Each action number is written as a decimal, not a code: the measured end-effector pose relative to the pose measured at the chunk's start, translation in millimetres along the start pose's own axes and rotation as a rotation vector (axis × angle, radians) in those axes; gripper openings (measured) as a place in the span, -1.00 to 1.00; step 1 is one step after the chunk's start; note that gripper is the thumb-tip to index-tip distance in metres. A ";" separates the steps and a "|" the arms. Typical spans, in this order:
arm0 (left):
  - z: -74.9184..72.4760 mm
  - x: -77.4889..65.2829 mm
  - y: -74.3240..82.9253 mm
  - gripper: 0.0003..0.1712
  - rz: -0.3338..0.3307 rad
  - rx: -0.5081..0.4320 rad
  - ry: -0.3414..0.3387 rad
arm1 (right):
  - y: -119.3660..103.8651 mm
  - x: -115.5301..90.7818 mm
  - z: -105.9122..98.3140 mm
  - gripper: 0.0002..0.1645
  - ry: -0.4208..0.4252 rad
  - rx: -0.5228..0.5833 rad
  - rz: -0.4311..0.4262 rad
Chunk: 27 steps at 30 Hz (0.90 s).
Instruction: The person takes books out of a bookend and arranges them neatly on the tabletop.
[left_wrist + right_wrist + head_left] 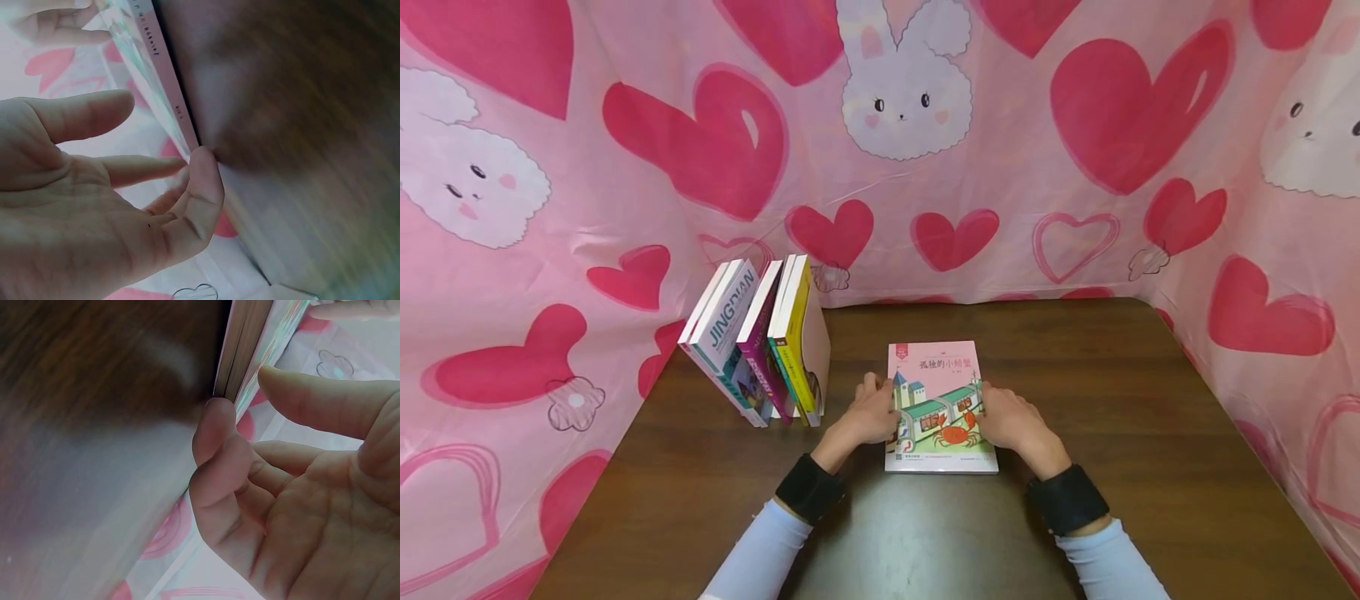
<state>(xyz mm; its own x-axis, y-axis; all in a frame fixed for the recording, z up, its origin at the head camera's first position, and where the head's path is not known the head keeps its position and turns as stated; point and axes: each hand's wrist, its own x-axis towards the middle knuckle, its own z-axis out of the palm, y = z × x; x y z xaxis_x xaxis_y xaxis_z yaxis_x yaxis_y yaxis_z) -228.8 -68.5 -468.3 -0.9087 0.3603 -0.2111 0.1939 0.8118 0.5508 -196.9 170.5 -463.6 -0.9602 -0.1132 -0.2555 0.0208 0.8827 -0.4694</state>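
Observation:
A picture book [936, 379] with a pink cover, a train and a red crab lies flat on the brown table, cover up. My left hand [872, 410] holds its left side; in the left wrist view a bent fingertip [206, 172] meets the bottom of the pink spine [167, 81], and the thumb stands apart over the cover. On the opposite side my right hand [1011, 417] grips the page edge [240, 350]. Curled fingers [215, 428] sit low against the pages in the right wrist view, with the thumb beside the cover's edge.
Several books [748, 342] stand upright, leaning slightly, at the left of the table [1097, 375]. A pale bookend [817, 337] is beside the yellow book [799, 333]. Pink cloth [1000, 117] with hearts and rabbits hangs around the back and sides.

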 end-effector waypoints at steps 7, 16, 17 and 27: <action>-7.4 -17.4 -6.5 -0.32 0.053 -0.056 0.051 | -0.3 -1.0 0.4 -0.19 0.005 0.010 -0.002; -17.2 -48.5 -18.8 -0.41 0.072 -0.067 0.116 | 0.4 -1.0 3.2 -0.17 -0.004 0.006 0.010; -18.4 -52.1 -20.3 -0.43 0.072 -0.067 0.122 | 0.6 -0.9 3.3 -0.17 -0.006 0.004 0.009; -30.2 -83.4 -36.2 -0.60 0.011 -0.133 0.218 | 0.3 0.0 1.2 -0.17 -0.016 -0.014 -0.002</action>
<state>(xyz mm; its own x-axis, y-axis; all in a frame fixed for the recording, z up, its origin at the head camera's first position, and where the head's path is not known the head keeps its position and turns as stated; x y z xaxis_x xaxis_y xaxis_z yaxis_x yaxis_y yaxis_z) -171.1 -141.9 -446.2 -0.9678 0.2497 -0.0334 0.1672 0.7359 0.6562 -196.5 170.3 -464.8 -0.9557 -0.1217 -0.2680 0.0152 0.8888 -0.4581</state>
